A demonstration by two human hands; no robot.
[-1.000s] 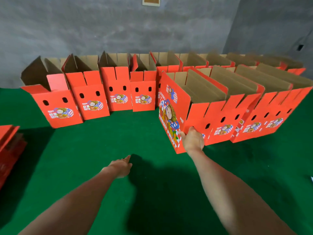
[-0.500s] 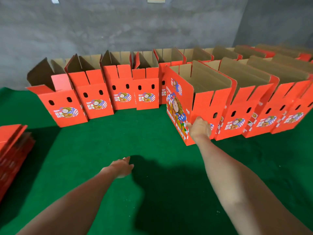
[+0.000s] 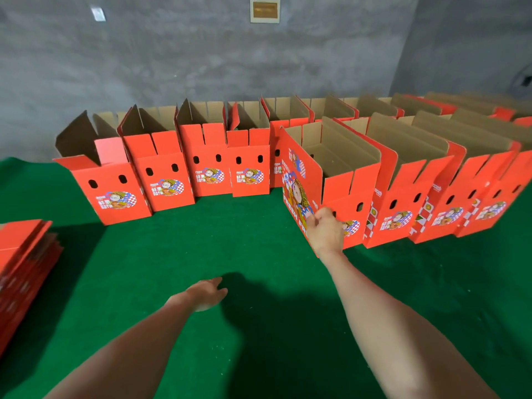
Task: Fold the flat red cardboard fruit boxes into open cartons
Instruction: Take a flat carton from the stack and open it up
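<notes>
Glossy printed cardboard cartons, felt-like mat

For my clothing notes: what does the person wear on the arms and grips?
Both forearms are bare; no sleeves show. The left grip and the right grip wear no gloves. No watch, bracelet or ring is visible.

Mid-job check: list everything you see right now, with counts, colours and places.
cartons: at least ten, red, open, in rows along the wall and to the right
flat stack: one, red, left edge
cloth: one, green, under the cartons
wall: grey, behind
panel: one, beige, high on the wall
left hand: open, over the cloth, centre
right hand: at the nearest carton, front corner, grip unclear
</notes>
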